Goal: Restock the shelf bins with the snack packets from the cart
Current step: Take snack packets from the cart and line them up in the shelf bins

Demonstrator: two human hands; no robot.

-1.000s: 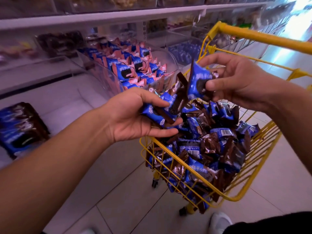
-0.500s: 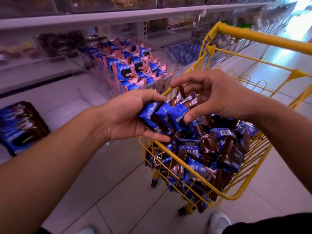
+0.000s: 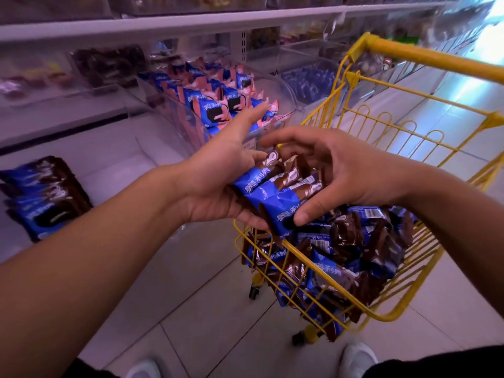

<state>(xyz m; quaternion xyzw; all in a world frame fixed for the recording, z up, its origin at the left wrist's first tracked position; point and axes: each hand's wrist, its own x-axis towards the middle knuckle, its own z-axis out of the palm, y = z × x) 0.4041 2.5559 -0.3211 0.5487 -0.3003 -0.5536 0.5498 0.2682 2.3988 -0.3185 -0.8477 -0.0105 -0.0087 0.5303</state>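
A small stack of blue-and-brown snack packets lies across my left hand, which is palm up above the cart's near corner with its thumb lifted straight toward the shelf. My right hand curls over the stack from the right, thumb pressing the nearest packet, fingers over the far end. Below them the yellow wire cart holds a heap of the same packets. On the shelf at far left, more blue-and-brown packets lie in a clear bin.
A clear bin of blue-and-pink packets stands on the shelf just beyond my left thumb. Another bin with blue packets sits behind the cart. Tiled floor lies below, with my white shoes at the bottom edge.
My right hand brought a packet down from above the cart onto the stack in my left hand. My left thumb has lifted off the stack, and both hands have shifted slightly toward the shelf.
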